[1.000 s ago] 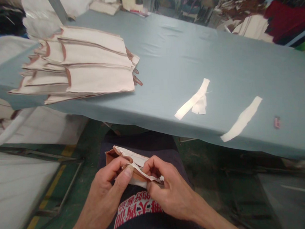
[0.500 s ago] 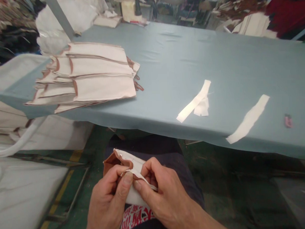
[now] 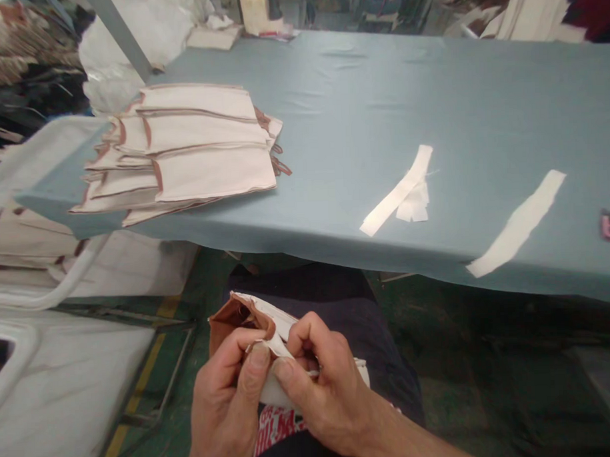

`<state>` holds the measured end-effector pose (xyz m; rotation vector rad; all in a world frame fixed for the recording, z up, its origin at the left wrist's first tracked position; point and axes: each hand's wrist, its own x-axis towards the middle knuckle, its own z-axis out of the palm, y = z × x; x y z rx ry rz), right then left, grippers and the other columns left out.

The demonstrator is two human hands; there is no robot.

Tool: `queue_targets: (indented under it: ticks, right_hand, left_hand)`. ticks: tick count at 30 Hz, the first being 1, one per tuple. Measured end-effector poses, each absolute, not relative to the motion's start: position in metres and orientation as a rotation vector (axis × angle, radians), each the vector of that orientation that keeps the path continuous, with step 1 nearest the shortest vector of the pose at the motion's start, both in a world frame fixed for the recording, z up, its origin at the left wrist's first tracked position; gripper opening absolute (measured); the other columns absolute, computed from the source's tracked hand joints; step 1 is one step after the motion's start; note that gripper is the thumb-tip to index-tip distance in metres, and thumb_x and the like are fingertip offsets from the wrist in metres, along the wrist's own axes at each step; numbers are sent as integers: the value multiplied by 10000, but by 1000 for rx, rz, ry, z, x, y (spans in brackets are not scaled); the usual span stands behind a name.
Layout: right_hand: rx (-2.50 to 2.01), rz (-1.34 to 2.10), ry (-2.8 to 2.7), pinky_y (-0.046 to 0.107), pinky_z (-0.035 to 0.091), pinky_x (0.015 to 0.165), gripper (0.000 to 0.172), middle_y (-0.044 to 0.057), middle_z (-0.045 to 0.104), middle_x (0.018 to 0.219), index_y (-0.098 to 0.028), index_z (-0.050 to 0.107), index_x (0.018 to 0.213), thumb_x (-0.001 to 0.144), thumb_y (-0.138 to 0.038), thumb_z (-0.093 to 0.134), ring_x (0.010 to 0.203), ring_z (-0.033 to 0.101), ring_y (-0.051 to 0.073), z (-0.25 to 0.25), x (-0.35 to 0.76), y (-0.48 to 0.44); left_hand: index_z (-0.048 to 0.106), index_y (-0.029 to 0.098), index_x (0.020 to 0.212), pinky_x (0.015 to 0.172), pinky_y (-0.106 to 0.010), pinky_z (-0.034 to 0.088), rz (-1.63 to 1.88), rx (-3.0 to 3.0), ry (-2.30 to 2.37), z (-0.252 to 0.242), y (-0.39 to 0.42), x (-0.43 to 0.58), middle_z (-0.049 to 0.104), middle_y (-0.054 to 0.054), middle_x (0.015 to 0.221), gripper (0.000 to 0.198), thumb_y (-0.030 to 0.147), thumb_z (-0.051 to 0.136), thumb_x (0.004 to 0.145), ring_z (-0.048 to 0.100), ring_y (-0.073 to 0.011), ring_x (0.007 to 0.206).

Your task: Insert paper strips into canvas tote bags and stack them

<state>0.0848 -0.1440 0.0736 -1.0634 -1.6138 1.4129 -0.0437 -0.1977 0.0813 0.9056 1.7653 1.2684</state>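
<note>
Over my lap I hold a cream cloth bag with a brown lining showing at its open mouth. My left hand pinches the edge of the bag between thumb and forefinger. Close beside it, my right hand grips the same edge, thumb on top and fingers curled under. Both thumb tips are nearly together at the rim. Part of the bag is hidden behind my hands. On the table ahead, a stack of similar cream bags with brown trim lies to the left.
Pale strips lie on the table, with another strip near its front edge. A small pink object sits at the far right. White plastic bins stand at the left, one holding more cream pieces. A metal post rises behind the stack.
My view has shifted slightly, so the table items sit differently in frame. Both hands keep their pinch on the bag, whose brown-lined mouth now shows wider.
</note>
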Motion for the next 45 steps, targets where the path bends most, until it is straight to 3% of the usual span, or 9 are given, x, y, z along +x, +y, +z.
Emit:
queue_targets:
  ticks: [6, 16, 21, 23, 27, 30, 35, 39, 45]
  right_hand:
    - [-1025, 1499, -1515, 234, 304, 511, 331, -83, 399, 613, -253, 424, 764, 949, -417, 644, 528, 364, 96, 75, 88, -145]
    - [-1004, 1479, -1704, 247, 360, 571, 271, -67, 505, 628, -240, 454, 757, 955, -332, 616, 561, 455, 101, 90, 89, -142]
    - [-641, 1367, -1820, 263, 530, 732, 39, 53, 796, 1073, -226, 662, 1017, 998, -259, 655, 848, 700, 154, 109, 101, -115]
    - [-570, 1468, -1900, 247, 551, 730, 182, 55, 804, 1208, -236, 690, 1158, 988, -192, 643, 853, 706, 140, 118, 102, -102]
    - [-472, 1531, -2105, 216, 521, 679, 180, 8, 821, 1065, -233, 723, 1157, 1001, -177, 652, 708, 660, 100, 127, 98, -84]
    - [-343, 1411, -2162, 214, 544, 746, 64, 22, 823, 1026, -202, 714, 1065, 1055, -218, 653, 797, 729, 109, 126, 96, -78]
    - [-274, 1208, -2309, 268, 599, 837, 187, 60, 849, 1010, -204, 716, 1018, 1126, -287, 587, 931, 806, 166, 129, 101, -79]
    - [-303, 1043, -2359, 279, 618, 802, 225, 81, 861, 1039, -182, 744, 1013, 1129, -235, 558, 930, 825, 193, 137, 104, -83]
    - [-364, 896, -2393, 235, 560, 671, 259, 9, 811, 857, -229, 750, 907, 1106, -194, 587, 738, 758, 137, 140, 109, -85]
  left_hand:
    - [728, 224, 724, 572, -249, 484, 1275, 1081, 1846, 90, -193, -39, 644, 21, 655, 315, 396, 647, 975, 575, -158, 580]
    - [782, 217, 780, 562, -204, 519, 1244, 1150, 1747, 85, -202, -66, 697, 0, 699, 350, 461, 684, 1012, 627, -152, 607]
    - [791, 210, 727, 511, -209, 485, 1134, 1349, 1487, 99, -195, -96, 702, -18, 633, 507, 624, 702, 1006, 629, -146, 535]
    - [777, 207, 698, 522, -215, 487, 1133, 1393, 1444, 105, -192, -105, 693, -25, 606, 572, 689, 689, 993, 638, -151, 539]
    - [756, 213, 665, 515, -210, 491, 1141, 1409, 1399, 112, -189, -108, 672, -20, 571, 579, 698, 706, 978, 642, -147, 522]
    - [750, 219, 654, 534, -228, 511, 1120, 1403, 1320, 115, -187, -106, 683, -28, 570, 591, 702, 685, 989, 657, -157, 522]
    - [774, 234, 680, 552, -254, 512, 1096, 1458, 1272, 116, -184, -109, 702, -32, 586, 555, 668, 676, 1012, 672, -168, 536]
    - [765, 228, 682, 566, -262, 523, 1094, 1487, 1212, 116, -180, -110, 702, -31, 586, 546, 636, 669, 1032, 683, -172, 546]
    - [669, 206, 668, 536, -178, 471, 1112, 1633, 1198, 121, -172, -106, 663, 16, 560, 544, 569, 648, 1073, 631, -106, 519]
